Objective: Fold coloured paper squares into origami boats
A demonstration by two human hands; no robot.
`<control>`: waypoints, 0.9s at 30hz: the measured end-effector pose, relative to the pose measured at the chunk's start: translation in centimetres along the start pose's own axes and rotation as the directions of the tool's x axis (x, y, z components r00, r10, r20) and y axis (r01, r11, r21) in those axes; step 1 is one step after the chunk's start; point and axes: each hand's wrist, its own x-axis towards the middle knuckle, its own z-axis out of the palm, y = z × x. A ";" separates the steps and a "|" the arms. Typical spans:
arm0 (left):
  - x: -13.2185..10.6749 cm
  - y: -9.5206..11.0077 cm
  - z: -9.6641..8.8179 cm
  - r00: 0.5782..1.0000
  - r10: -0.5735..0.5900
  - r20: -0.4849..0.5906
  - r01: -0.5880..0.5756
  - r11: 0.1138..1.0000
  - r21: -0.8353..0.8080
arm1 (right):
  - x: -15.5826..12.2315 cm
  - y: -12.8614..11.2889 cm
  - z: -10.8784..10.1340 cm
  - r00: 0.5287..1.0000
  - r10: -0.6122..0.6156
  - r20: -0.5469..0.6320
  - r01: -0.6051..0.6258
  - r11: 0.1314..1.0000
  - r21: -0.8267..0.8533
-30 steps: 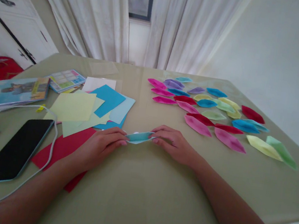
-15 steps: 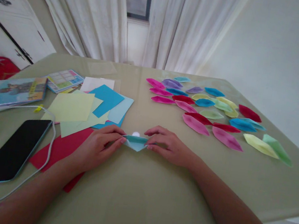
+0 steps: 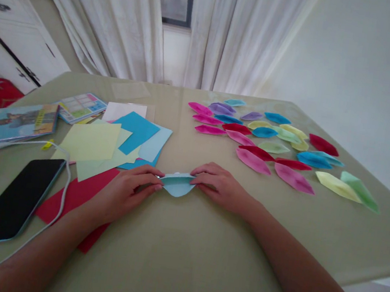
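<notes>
A small light-blue folded paper (image 3: 178, 185) is held just over the table between my two hands, its lower edge bulging in a rounded curve. My left hand (image 3: 131, 188) pinches its left end between thumb and fingers. The right end is gripped the same way by my right hand (image 3: 223, 188). Red paper (image 3: 75, 197) lies partly under my left forearm. Beyond my left hand is a loose stack of square sheets, with a pale yellow sheet (image 3: 90, 141) and a blue sheet (image 3: 137, 130) on top.
Several folded paper boats in many colours, such as a pink one (image 3: 294, 178), spread across the right of the table (image 3: 179, 260). At left lie a black phone (image 3: 15, 200), a white cable (image 3: 64, 190) and a magazine (image 3: 16, 123). A booklet (image 3: 82, 106) rests farther back.
The light-blue paper's lower edge has gone from a pointed shape to a rounded one. Both hands keep hold of its ends. The view has shifted slightly.
</notes>
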 end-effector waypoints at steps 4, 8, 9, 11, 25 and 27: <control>-0.1 0.0 0.2 0.999 0.015 -0.033 -0.012 0.997 0.078 | -0.1 0.3 0.3 0.998 -0.045 -0.051 0.041 0.997 -0.072; -0.2 -0.2 0.3 0.996 0.006 -0.094 0.003 0.995 0.098 | 0.0 -0.1 0.3 0.998 -0.047 -0.028 0.046 0.998 -0.043; -0.3 -0.2 0.3 0.995 0.000 -0.100 0.009 0.996 0.091 | 0.1 -0.2 0.3 0.999 -0.041 -0.024 0.040 0.999 -0.025; -0.3 -0.2 0.4 0.995 -0.015 -0.100 0.023 0.997 0.078 | 0.1 -0.5 0.3 0.999 -0.027 -0.018 0.027 1.000 0.012; -0.3 0.2 1.0 0.988 -0.077 -0.133 0.088 0.993 0.078 | 0.5 -1.8 0.7 0.997 0.065 -0.037 -0.060 0.993 0.104; -0.3 0.1 1.0 0.986 -0.086 -0.145 0.099 0.992 0.080 | 0.5 -1.8 0.7 0.999 0.032 -0.012 -0.030 0.991 0.129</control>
